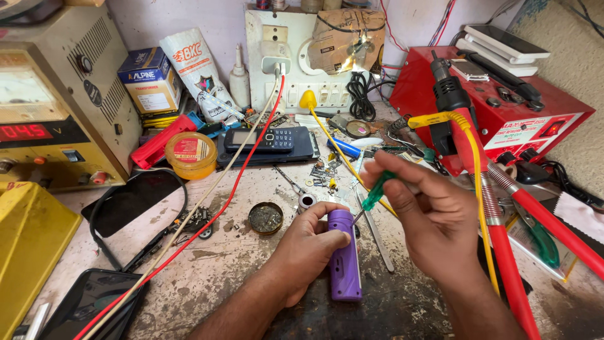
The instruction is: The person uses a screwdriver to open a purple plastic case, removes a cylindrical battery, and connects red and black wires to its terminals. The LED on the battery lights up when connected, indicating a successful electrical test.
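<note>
Head view, the only one: the left hand (308, 242) is wrapped around the upper end of a purple torch-shaped device (344, 258), thumb and fingers pressed closed on its body, pinning it against the stained workbench (207, 277) just below the middle of the picture. The right hand (428, 220) comes in from four o'clock and pinches a green-handled screwdriver (377, 192) between thumb and fingertips, its thin shaft slanting down to the device's top end, beside the left thumb.

The likeliest trouble, as I judge it, is the tip skidding: the device is smooth, rounded and only lightly held, so a hard push could send the blade into the left thumb, which lies right next to the point of contact. Whether the tip is seated in a screw head cannot be told, since the fingers hide it.

At twelve o'clock of the hands lies a scatter of small screws and metal bits (324, 170); a loosened screw could roll in among them and be lost. A small round tin (265, 218) stands at nine o'clock of the left hand, close enough for a shifting wrist to knock. At three o'clock the red and yellow leads (484, 208) hang near the right forearm, and an elbow movement could snag them and tug the red station (503, 107) at two o'clock. A long red wire (207, 220) crosses the bench at nine o'clock, well apart from both hands.
</note>
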